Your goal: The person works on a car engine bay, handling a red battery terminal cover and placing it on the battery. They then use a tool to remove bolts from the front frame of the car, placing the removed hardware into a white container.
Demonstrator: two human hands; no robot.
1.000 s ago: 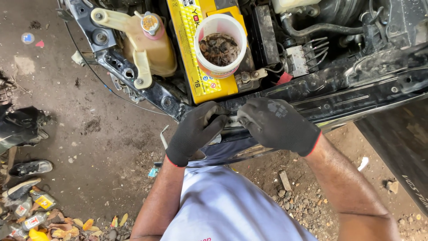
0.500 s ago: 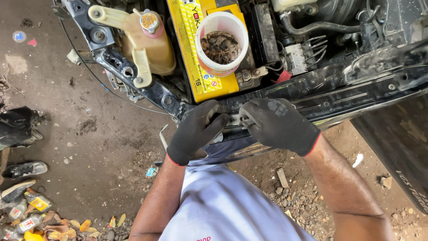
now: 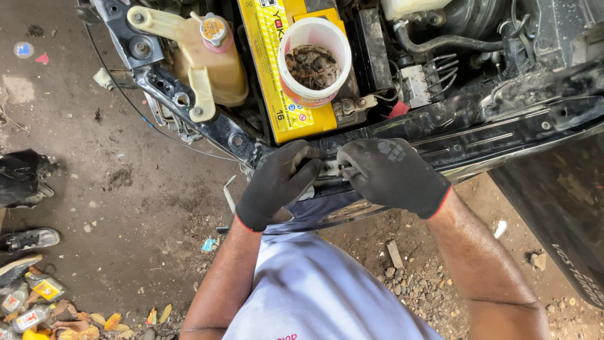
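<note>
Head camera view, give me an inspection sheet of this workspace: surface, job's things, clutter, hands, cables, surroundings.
Surface: bare dirt ground with small stones and scraps.
Job's things: black front crossmember of an open engine bay; the small part between the hands is hidden.
Clutter: white tub of rusty fasteners on a yellow battery; bottles and wrappers at lower left.
Hands: left hand and right hand, both in black gloves, fingers curled together at the crossmember's edge.
Cables: thin wire looping off the frame; black hoses in the bay.
Surroundings: cream coolant reservoir; shoes at left.
</note>
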